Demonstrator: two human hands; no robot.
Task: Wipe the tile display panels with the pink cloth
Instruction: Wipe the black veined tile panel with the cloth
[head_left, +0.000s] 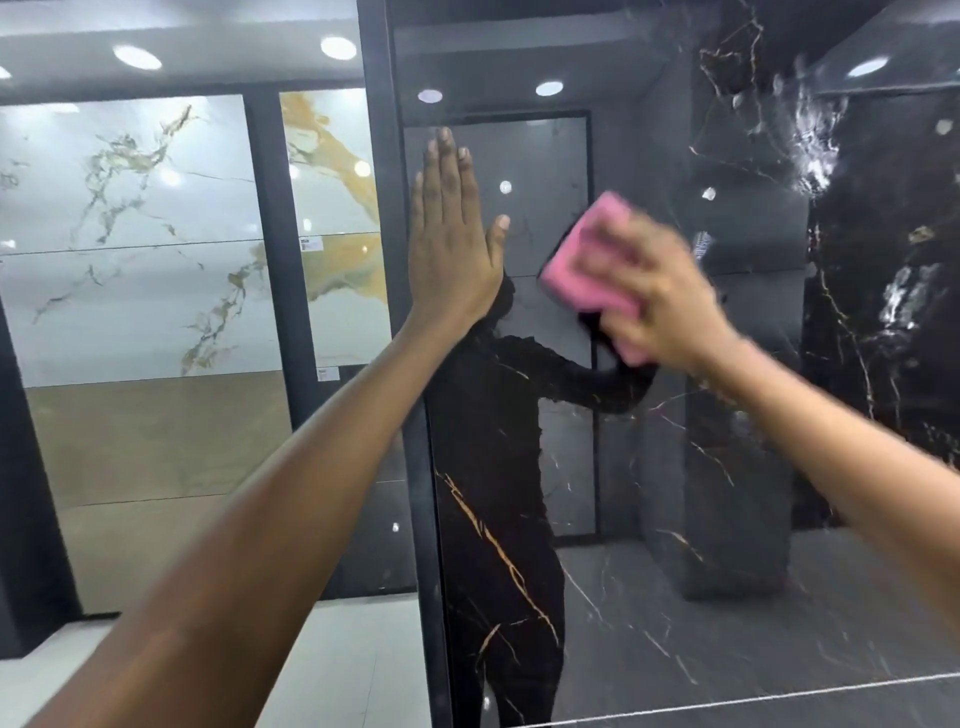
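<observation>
**Glossy black tile panel, wipe in progress, head view**

Item: black marble-look display panel, gold-veined, highly reflective, set in a dark frame.

Item: pink cloth, folded into a pad, held flat against the panel at its upper middle. Right hand grips it, fingers curled over the back of the pad. Hand and cloth are motion-blurred.

Item: left hand, fingers straight and pressed together, thumb out, palm flat on the panel near the frame's edge. Holds nothing; it appears to steady the panel or the person.

Item: pale smear at the panel's upper right, well apart from the cloth. Whether it is residue or part of the tile pattern cannot be told.

Handling note (judgement): keep the pad flat with even pressure, work in overlapping passes, and carry them out towards the upper right corner. A gloss surface shows streaks and prints, so the spot under the left palm probably needs a pass once that hand lifts.

Not determinable: the right hand's exact finger placement, lost to blur; the panel's top, bottom and right edges, cut off; real marks versus reflected ceiling lights and the person's reflected silhouette. The adjoining white marble panels stand to the left; their state of cleaning cannot be judged.
</observation>
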